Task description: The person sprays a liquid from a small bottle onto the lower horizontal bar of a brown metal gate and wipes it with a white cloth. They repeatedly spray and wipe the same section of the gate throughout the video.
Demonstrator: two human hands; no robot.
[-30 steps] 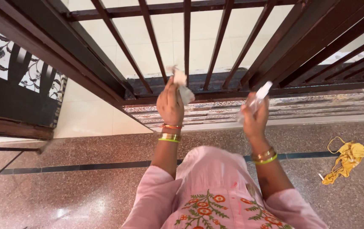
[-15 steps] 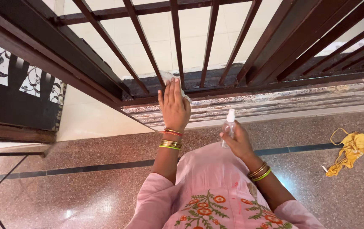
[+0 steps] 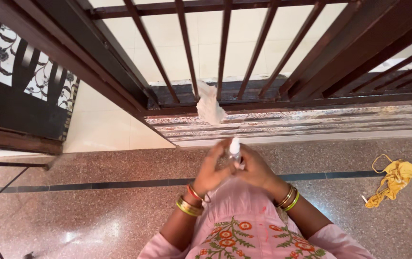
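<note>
White cloth (image 3: 210, 106) draped on dark metal gate (image 3: 225, 96), both hands' fingers (image 3: 215, 160) gripping spray bottle (image 3: 235, 149), yellow rag (image 3: 392, 180) aside.

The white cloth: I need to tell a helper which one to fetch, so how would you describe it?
Find the dark brown metal gate ahead of the person. The white cloth hangs crumpled on its bottom rail, beside an upright bar, above both hands holding a small spray bottle. The only other cloth is yellow and lies on the speckled floor.
</note>
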